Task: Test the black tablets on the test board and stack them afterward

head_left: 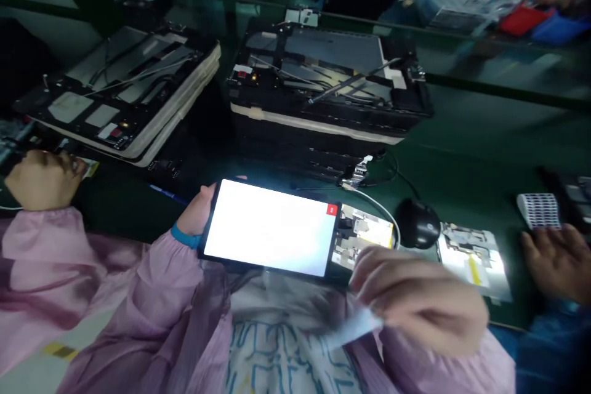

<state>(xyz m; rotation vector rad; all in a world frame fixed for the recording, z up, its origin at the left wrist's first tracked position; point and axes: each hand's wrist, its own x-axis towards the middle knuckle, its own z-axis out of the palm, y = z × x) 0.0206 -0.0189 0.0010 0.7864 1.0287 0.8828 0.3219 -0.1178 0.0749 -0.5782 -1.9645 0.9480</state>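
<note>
My left hand (196, 215), with a blue band at the wrist, grips the left edge of a tablet (272, 231). Its screen glows white, and a small red mark shows in the upper right corner. My right hand (420, 305) is blurred, its fingers pinched on a pale, thin strip (353, 327) whose material I cannot make out. Just beyond that hand lies a metal plate with parts (369, 228), partly covered by the tablet's right edge. A white cable (383, 212) curves around it.
Stacks of opened tablet bodies stand at the back (332, 80) and left (124, 92). A black rounded object (419, 225) and another metal plate (496, 268) lie to the right. Co-workers' hands rest at left (46, 178) and right (561, 261); more people work opposite.
</note>
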